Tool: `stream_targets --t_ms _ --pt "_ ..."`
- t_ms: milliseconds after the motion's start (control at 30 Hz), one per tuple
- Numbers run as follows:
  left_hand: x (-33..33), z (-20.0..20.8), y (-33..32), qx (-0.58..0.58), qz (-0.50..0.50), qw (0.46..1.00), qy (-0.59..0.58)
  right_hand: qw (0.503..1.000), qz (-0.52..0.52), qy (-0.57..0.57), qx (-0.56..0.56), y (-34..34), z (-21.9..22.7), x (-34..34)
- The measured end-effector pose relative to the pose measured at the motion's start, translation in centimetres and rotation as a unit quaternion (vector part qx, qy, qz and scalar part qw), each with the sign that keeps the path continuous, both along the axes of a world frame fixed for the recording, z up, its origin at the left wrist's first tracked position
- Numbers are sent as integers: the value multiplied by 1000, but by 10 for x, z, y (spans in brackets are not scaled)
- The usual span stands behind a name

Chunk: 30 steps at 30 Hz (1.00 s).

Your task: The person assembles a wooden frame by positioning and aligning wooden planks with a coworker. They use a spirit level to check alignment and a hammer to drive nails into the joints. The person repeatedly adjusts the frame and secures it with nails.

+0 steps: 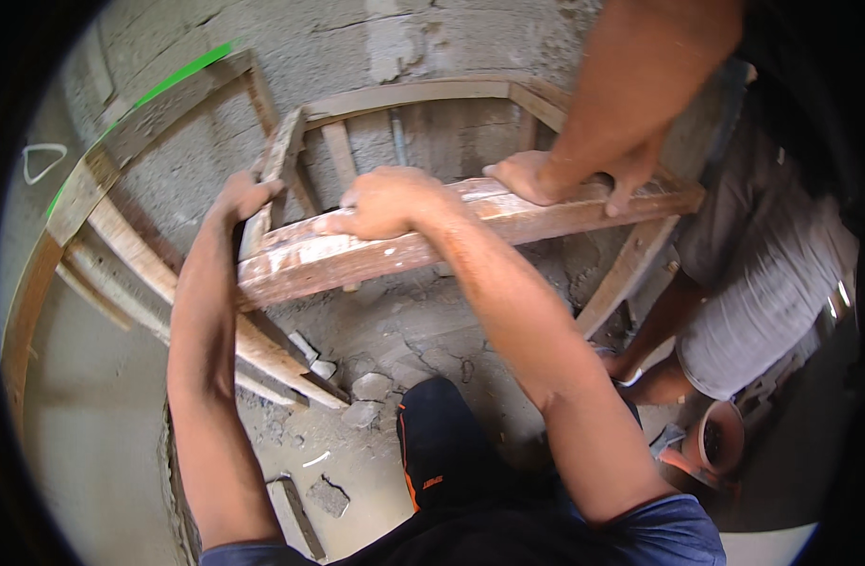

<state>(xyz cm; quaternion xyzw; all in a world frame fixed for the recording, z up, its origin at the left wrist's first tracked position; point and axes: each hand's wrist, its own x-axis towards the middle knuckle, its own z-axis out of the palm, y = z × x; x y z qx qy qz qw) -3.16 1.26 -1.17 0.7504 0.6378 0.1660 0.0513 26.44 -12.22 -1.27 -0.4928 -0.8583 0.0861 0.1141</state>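
Rough grey block wall [319, 42] stands beyond the left fingers [271, 188] and right fingers [334, 223]. A bright green strip [189, 68] shows up and left of the left fingers; a white loop [45, 146] lies farther left. Below the right fingers, broken concrete chunks [372, 386] litter the grey floor [413, 330]. A reddish bucket [731, 423] is noted well right of and below the right fingers; contents unclear.

One reddish bucket [721, 423], seemingly one wooden frame [328, 270]
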Motion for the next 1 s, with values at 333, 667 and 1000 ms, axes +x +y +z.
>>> stream_targets --t_ms 333,667,1000 --pt "6 2 -6 2 19 1000 -22 1000 -8 7 -6 -7 2 3" --pt "5 2 -6 5 25 1000 -3 1000 -14 13 -8 -11 5 3" --pt "2 1 -5 4 10 1000 1 1000 11 15 8 5 -3 -2"
